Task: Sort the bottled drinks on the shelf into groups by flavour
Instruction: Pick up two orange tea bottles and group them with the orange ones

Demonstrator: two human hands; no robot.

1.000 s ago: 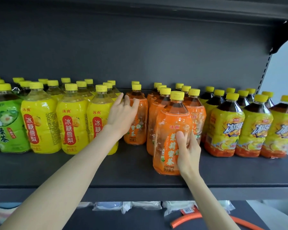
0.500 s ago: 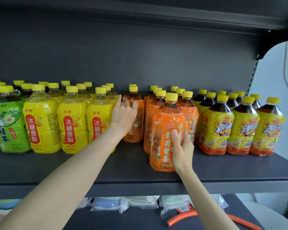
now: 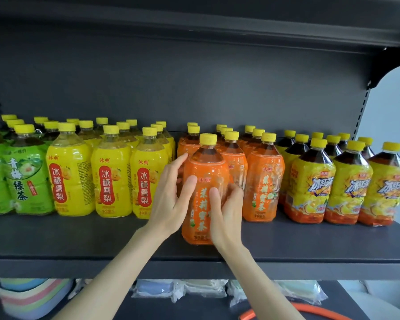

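Observation:
An orange-labelled tea bottle with a yellow cap stands near the front of the dark shelf, ahead of the other orange bottles. My right hand wraps its lower right side. My left hand presses its left side, thumb across the label. To the left stand yellow pear-drink bottles, then green tea bottles. Dark iced-tea bottles with yellow labels fill the right end.
The upper shelf board hangs close above the caps. Below the shelf lie plastic-wrapped packs, stacked pastel basins at left and an orange hose at right. The shelf's front strip is bare in front of the rows.
My left hand left the rear orange bottle and came onto the front one. The front orange bottle has shifted left, into the gap beside the yellow bottles, with my right hand still on it.

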